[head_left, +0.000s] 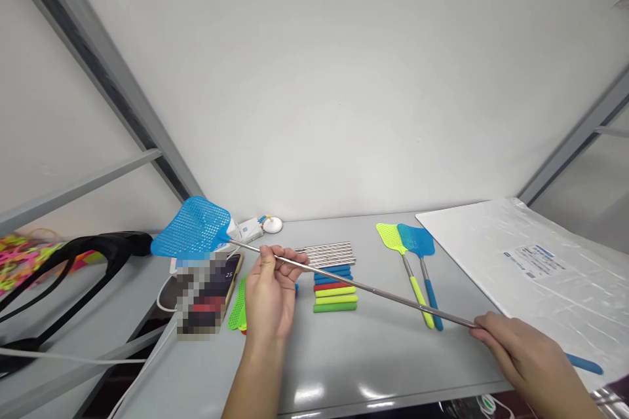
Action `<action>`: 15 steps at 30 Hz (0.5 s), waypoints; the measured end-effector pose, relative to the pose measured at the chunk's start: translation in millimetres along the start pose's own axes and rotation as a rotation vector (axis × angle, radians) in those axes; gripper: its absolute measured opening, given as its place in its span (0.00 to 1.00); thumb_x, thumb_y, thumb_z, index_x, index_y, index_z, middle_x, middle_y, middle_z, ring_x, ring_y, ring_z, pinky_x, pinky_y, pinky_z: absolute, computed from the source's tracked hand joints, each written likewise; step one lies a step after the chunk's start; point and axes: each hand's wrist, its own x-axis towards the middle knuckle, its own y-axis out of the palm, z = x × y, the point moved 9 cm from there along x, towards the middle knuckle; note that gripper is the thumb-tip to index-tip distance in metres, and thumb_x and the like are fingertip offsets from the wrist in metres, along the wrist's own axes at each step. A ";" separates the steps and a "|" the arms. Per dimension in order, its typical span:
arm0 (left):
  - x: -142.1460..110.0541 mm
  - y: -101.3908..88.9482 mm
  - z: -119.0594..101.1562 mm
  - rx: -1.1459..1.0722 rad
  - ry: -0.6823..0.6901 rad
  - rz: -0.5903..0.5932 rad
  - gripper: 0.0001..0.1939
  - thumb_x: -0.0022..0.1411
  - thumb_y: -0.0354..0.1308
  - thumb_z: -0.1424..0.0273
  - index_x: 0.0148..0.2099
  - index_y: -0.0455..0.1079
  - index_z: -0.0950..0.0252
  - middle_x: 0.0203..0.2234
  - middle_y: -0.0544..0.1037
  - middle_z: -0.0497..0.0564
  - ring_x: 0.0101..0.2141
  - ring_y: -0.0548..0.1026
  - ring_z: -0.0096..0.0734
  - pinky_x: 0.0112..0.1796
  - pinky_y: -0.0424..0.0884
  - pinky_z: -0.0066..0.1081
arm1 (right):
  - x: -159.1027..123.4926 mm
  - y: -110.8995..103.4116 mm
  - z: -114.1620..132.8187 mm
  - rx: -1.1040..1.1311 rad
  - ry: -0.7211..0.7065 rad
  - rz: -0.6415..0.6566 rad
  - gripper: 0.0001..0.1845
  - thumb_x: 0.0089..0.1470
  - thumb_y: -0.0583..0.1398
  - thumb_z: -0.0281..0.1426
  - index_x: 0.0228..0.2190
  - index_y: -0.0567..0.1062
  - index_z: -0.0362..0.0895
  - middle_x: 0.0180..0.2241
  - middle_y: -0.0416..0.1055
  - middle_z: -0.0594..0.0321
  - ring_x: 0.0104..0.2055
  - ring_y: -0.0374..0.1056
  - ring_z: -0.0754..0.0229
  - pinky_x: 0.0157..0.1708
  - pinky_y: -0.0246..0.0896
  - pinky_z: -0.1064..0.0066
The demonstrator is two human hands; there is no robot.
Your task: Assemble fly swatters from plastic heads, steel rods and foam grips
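A blue fly swatter [194,229] is stretched across the view on a long extended metal rod, its perforated head at the left. My left hand [275,288] is closed on the rod near the head, thumb on top and palm partly turned up. Toward the lower right, my right hand [525,347] grips the rod's thicker end, and a blue handle tip [584,363] shows past it. Below the rod, several metal rods [331,253] lie above a row of coloured handles [335,300]. Green swatter heads [238,308] are partly hidden behind my left hand.
Right of centre lie a yellow-green swatter [392,237] and another blue swatter [417,240]. A white wrapped package [491,249] covers the right side. On the left are a phone [230,275], cables and a black strap [73,255]. Grey frame posts [108,52] flank the grey table [383,366].
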 end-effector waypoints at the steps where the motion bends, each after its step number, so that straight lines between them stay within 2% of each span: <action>1: -0.7 0.5 3.3 0.001 -0.005 -0.003 0.17 0.58 0.66 0.57 0.33 0.70 0.67 0.25 0.78 0.50 0.28 0.80 0.34 0.36 0.78 0.38 | 1.3 -1.3 -1.7 -0.004 0.003 -0.006 0.12 0.64 0.54 0.38 0.32 0.73 0.48 0.24 0.71 0.66 0.23 0.69 0.63 0.23 0.60 0.73; 4: -6.2 1.5 14.0 0.007 -0.014 -0.022 0.16 0.59 0.64 0.57 0.35 0.71 0.67 0.30 0.80 0.52 0.30 0.81 0.34 0.38 0.78 0.39 | 9.7 -6.2 4.7 -0.030 0.004 -0.048 0.12 0.63 0.56 0.41 0.36 0.73 0.47 0.28 0.73 0.63 0.26 0.70 0.61 0.26 0.62 0.72; 6: -13.5 4.5 23.4 -0.001 -0.029 -0.027 0.16 0.59 0.64 0.57 0.36 0.71 0.66 0.32 0.80 0.52 0.31 0.81 0.35 0.39 0.78 0.39 | 18.6 -6.9 19.5 -0.047 0.000 -0.077 0.13 0.62 0.56 0.43 0.38 0.73 0.47 0.30 0.73 0.61 0.28 0.71 0.60 0.29 0.62 0.70; 11: -44.5 24.1 55.1 -0.047 -0.144 0.025 0.15 0.61 0.62 0.57 0.35 0.71 0.65 0.32 0.81 0.53 0.34 0.82 0.39 0.42 0.77 0.43 | 42.9 -5.1 62.2 -0.059 -0.018 -0.143 0.11 0.66 0.53 0.35 0.38 0.73 0.44 0.28 0.70 0.61 0.27 0.67 0.60 0.31 0.57 0.68; 13: -53.6 27.8 60.3 -0.058 -0.171 0.046 0.15 0.61 0.62 0.58 0.35 0.71 0.66 0.32 0.81 0.54 0.35 0.82 0.41 0.43 0.76 0.44 | 46.9 -7.7 65.8 -0.069 -0.039 -0.171 0.10 0.66 0.53 0.33 0.39 0.73 0.44 0.29 0.70 0.61 0.27 0.67 0.61 0.30 0.56 0.68; 15: -56.0 23.7 58.6 -0.062 -0.183 0.048 0.13 0.61 0.63 0.60 0.36 0.72 0.66 0.34 0.82 0.55 0.36 0.82 0.42 0.44 0.76 0.45 | 46.0 -9.4 59.2 -0.074 -0.063 -0.162 0.10 0.66 0.53 0.33 0.39 0.73 0.44 0.29 0.70 0.61 0.28 0.67 0.61 0.29 0.55 0.69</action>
